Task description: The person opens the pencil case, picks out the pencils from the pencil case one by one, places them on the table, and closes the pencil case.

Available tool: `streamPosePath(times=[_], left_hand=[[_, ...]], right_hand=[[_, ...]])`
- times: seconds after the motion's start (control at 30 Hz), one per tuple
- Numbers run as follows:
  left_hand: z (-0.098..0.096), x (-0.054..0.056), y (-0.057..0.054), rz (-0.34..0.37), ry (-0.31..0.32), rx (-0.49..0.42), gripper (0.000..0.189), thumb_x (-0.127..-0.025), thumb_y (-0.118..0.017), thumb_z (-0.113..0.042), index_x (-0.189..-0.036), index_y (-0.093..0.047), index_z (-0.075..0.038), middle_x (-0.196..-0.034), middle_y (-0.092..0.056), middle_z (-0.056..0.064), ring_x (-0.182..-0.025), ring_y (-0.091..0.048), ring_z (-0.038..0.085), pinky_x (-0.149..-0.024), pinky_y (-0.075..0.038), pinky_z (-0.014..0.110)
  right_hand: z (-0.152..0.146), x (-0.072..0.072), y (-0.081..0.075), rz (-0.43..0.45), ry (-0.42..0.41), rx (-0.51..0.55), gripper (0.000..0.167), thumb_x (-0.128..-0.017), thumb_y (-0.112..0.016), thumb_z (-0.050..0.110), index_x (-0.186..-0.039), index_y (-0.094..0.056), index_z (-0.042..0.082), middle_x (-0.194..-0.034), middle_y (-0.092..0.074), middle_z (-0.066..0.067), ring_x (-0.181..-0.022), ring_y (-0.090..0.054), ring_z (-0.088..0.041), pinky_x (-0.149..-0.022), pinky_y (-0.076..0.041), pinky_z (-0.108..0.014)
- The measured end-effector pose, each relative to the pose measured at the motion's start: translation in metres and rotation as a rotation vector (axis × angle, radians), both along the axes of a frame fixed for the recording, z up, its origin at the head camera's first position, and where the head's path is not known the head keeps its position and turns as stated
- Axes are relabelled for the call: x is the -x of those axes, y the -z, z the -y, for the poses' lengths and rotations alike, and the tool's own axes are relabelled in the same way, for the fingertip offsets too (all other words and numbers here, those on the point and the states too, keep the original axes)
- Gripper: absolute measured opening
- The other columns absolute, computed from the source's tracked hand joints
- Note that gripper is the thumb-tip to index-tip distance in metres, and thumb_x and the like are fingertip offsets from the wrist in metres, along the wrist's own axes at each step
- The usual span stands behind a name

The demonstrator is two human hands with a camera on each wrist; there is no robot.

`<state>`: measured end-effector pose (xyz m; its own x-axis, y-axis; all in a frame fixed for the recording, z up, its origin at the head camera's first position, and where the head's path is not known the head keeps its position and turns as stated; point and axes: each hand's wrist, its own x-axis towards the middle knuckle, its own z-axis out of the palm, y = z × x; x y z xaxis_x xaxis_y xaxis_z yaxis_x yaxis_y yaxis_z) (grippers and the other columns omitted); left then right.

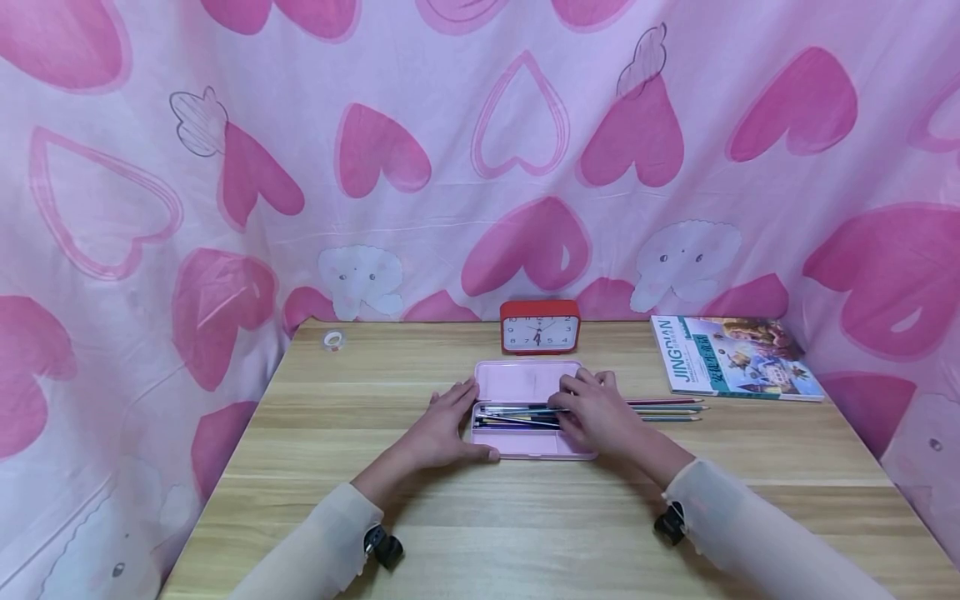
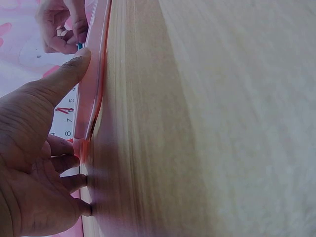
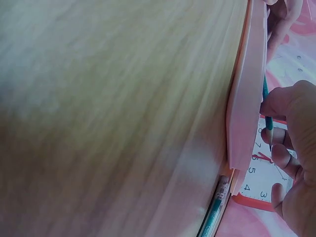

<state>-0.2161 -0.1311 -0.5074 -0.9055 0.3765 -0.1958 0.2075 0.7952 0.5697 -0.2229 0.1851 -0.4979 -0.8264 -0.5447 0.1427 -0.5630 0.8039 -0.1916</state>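
Observation:
A pink pencil case point(image 1: 513, 447) lies unfolded on the table, with several pencils point(image 1: 517, 415) in its middle compartment. At its left end rests my left hand point(image 1: 442, 429), fingers spread along the side and thumb on the front rim. Over the right part of the case, my right hand point(image 1: 596, 414) pinches a green pencil point(image 3: 265, 89) between thumb and fingers. The right wrist view shows its dark point beside the fingers. Beyond the case's right end lie several more pencils point(image 1: 675, 407), partly hidden by the right hand.
Behind the case stands a red alarm clock point(image 1: 540, 329). A magazine point(image 1: 738, 358) lies at the back right of the wooden table point(image 1: 510, 525). Near the back left corner is a small tape roll point(image 1: 333, 339). A pink heart-patterned curtain point(image 1: 450, 217) hangs behind and at both sides.

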Motion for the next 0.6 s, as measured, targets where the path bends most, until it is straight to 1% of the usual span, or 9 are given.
streamPosePath(times=[0.1,0.23,0.37,0.47,0.6], left_hand=[[0.0,0.0,0.0,0.002,-0.003,0.0,0.128,-0.078,-0.094,-0.067,-0.177,-0.028,-0.017,-0.187,-0.02,0.001,-0.175,-0.014,0.03,-0.144,-0.007,0.056],[-0.001,0.0,0.0,0.003,-0.007,0.003,0.128,-0.078,-0.094,-0.067,-0.177,-0.028,-0.019,-0.187,-0.02,0.0,-0.175,-0.014,0.029,-0.144,-0.007,0.056],[-0.001,0.0,0.0,0.002,-0.008,0.002,0.128,-0.077,-0.094,-0.066,-0.177,-0.028,-0.019,-0.187,-0.02,-0.001,-0.175,-0.014,0.03,-0.144,-0.007,0.056],[-0.001,-0.001,0.0,0.004,-0.009,0.001,0.128,-0.077,-0.095,-0.066,-0.177,-0.028,-0.019,-0.187,-0.02,-0.001,-0.175,-0.014,0.03,-0.144,-0.008,0.056],[-0.001,-0.001,0.0,0.006,-0.012,0.002,0.128,-0.077,-0.095,-0.066,-0.177,-0.028,-0.019,-0.187,-0.02,0.0,-0.175,-0.014,0.029,-0.144,-0.007,0.056]], right_hand=[[0.001,0.0,-0.002,-0.004,0.001,-0.003,0.027,-0.097,-0.087,0.03,-0.123,-0.082,0.025,-0.114,-0.069,0.003,-0.114,-0.054,-0.021,-0.107,-0.047,-0.061],[0.001,0.0,-0.004,0.003,0.011,0.004,0.024,-0.096,-0.088,0.028,-0.119,-0.084,0.024,-0.111,-0.067,0.004,-0.112,-0.054,-0.02,-0.106,-0.048,-0.058],[-0.004,0.001,-0.005,0.027,0.026,0.029,0.024,-0.095,-0.089,0.026,-0.119,-0.084,0.025,-0.108,-0.067,0.007,-0.111,-0.054,-0.019,-0.106,-0.047,-0.056],[-0.008,0.001,-0.006,0.038,0.033,0.06,0.024,-0.095,-0.089,0.025,-0.119,-0.084,0.026,-0.108,-0.066,0.009,-0.11,-0.052,-0.018,-0.108,-0.044,-0.058],[-0.015,0.001,-0.007,0.012,0.027,0.099,0.022,-0.095,-0.088,0.023,-0.117,-0.084,0.024,-0.108,-0.067,0.01,-0.108,-0.051,-0.018,-0.11,-0.041,-0.063]])
